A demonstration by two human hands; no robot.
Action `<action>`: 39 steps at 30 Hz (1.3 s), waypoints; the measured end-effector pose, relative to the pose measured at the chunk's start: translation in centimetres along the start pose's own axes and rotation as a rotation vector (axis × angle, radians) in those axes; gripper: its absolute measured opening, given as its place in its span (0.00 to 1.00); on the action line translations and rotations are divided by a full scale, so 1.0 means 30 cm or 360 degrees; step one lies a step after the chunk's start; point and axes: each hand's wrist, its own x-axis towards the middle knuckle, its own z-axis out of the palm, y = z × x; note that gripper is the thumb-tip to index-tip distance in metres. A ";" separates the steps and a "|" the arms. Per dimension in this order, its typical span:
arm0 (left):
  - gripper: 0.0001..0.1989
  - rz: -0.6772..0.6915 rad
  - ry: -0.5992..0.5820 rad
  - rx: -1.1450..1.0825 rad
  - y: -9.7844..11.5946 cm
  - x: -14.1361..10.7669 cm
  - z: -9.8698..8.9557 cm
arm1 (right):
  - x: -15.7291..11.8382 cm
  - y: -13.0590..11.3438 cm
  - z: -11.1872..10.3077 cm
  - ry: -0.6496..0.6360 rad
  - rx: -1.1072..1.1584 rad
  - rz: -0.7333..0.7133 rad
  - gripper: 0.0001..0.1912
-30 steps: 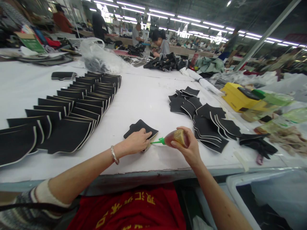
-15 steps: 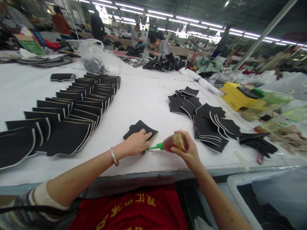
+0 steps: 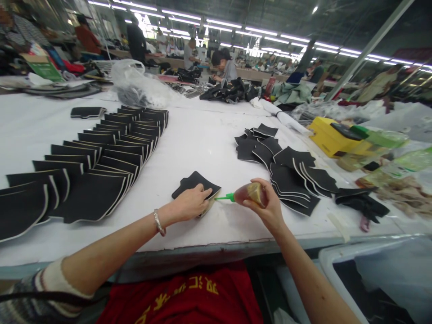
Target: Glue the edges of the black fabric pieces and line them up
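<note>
My right hand (image 3: pixel 266 204) is wrapped round a squeeze bottle (image 3: pixel 249 194) of amber-brown liquid, tilted on its side. Its thin green nozzle (image 3: pixel 224 197) points left, the tip at the right edge of a black leather-like piece (image 3: pixel 195 181). My left hand (image 3: pixel 191 201) holds that piece on the table, index finger stretched over its top and the other fingers bent at the near edge. Along this edge a tan strip shows under the black face. The left thumb is hidden.
Overlapping rows of black pieces (image 3: pixel 101 180) fan out on the left of the white table (image 3: pixel 195 144). A loose pile of similar pieces (image 3: pixel 286 175) lies at right. Beyond it stand a yellow box (image 3: pixel 332 137) and plastic bags. A pale bin (image 3: pixel 337 270) sits below the table's edge.
The bottle has moved slightly right and up, its nozzle tip sliding along the piece's edge away from my left fingers. My left hand stays on the piece.
</note>
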 end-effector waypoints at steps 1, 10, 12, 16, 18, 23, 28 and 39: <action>0.26 -0.0019 0.0002 -0.0027 0.001 0.000 0.000 | 0.007 0.005 -0.002 0.0042 -0.0029 -0.0012 0.28; 0.27 -0.0030 0.0023 -0.0051 -0.012 0.016 0.015 | 0.008 0.016 0.005 0.0038 -0.0117 -0.0152 0.27; 0.27 -0.0011 0.0018 -0.0037 -0.012 0.018 0.016 | 0.015 0.016 0.000 0.0113 -0.0198 -0.0191 0.27; 0.25 0.0035 0.0011 0.0011 -0.015 0.020 0.017 | 0.012 0.010 -0.001 0.0133 -0.0301 -0.0211 0.28; 0.24 0.0084 0.0012 0.0059 -0.018 0.019 0.018 | -0.001 0.006 0.008 0.0118 -0.0301 -0.0189 0.28; 0.20 0.0193 0.0002 0.0182 -0.026 0.016 0.022 | -0.036 -0.006 0.035 0.0086 -0.0107 -0.0055 0.27; 0.20 0.0230 0.0004 0.0166 -0.030 0.017 0.022 | -0.068 -0.025 0.047 0.0042 0.0102 0.0127 0.28; 0.25 0.0069 0.0007 -0.0040 -0.021 0.010 0.017 | -0.111 -0.015 0.080 0.0085 0.0357 0.0363 0.27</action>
